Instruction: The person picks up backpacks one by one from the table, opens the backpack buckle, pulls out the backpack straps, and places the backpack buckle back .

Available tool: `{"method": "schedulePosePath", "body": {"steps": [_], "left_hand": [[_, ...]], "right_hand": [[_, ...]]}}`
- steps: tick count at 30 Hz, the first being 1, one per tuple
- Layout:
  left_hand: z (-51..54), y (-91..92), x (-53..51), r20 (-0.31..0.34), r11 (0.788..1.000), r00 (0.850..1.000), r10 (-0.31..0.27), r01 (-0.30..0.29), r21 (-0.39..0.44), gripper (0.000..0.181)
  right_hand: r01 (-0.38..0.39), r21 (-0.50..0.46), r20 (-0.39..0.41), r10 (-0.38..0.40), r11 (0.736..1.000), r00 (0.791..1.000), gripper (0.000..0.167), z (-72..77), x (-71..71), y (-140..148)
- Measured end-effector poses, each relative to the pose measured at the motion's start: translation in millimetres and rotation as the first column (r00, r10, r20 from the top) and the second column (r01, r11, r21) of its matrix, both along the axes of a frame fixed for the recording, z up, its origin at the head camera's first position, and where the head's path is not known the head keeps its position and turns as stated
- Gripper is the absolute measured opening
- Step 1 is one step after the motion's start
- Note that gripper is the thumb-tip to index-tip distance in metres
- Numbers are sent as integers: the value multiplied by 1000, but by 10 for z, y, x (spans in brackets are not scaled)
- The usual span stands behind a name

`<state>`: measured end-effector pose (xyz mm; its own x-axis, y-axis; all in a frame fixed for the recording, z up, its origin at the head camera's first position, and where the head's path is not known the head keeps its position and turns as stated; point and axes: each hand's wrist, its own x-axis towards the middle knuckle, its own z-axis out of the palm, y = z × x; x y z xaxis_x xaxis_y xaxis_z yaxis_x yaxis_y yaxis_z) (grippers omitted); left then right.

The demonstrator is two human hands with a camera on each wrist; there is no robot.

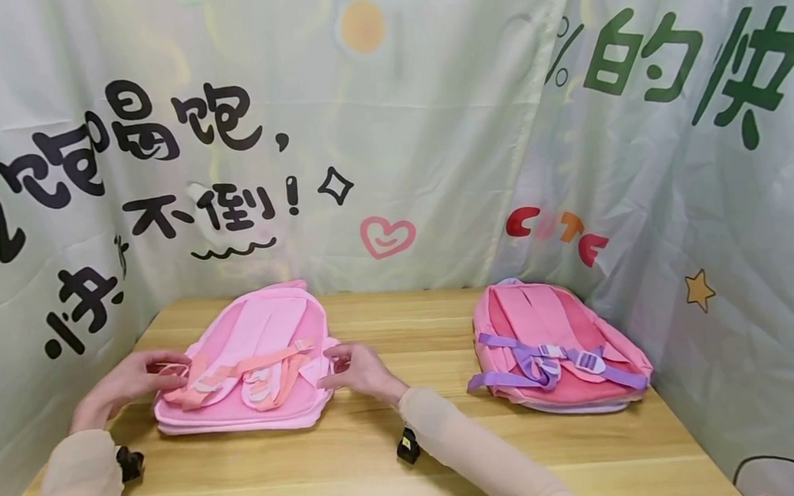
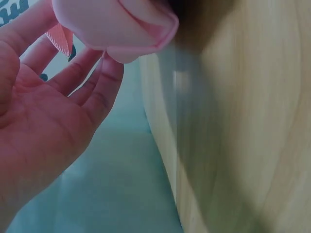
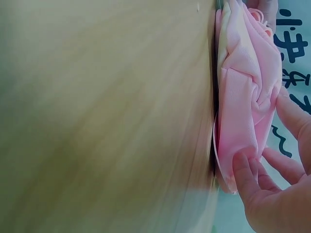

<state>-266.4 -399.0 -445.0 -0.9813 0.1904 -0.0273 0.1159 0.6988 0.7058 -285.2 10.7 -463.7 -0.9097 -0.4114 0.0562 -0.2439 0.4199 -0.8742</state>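
A light pink backpack (image 1: 242, 409) lies on the table with its back panel and orange straps (image 1: 273, 358) facing up. At its left edge is the left hand (image 1: 132, 382); in the left wrist view that hand (image 2: 53, 107) has bent fingers against the pink fabric (image 2: 116, 29). The right hand (image 1: 364, 369) touches the opposite side. In the right wrist view the right hand (image 3: 282, 189) has its fingertips on the side of the pink backpack (image 3: 238, 97), fingers slightly bent and spread.
A second, darker pink backpack (image 1: 555, 329) with purple straps (image 1: 517, 378) lies at the table's right side. Printed curtains (image 1: 430, 123) stand behind and beside the wooden table (image 1: 303, 485). Small black devices are at both wrists.
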Motion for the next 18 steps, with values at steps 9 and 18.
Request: {"method": "schedulePosePath", "body": {"steps": [9, 18], "left_hand": [[24, -135, 109, 6, 994, 995, 97, -97, -48, 58], [26, -313, 151, -12, 990, 992, 125, -126, -66, 62]], "right_hand": [[22, 39, -2, -22, 999, 1000, 59, 20, -6, -216], [34, 56, -15, -34, 998, 999, 58, 20, -9, -413]]}}
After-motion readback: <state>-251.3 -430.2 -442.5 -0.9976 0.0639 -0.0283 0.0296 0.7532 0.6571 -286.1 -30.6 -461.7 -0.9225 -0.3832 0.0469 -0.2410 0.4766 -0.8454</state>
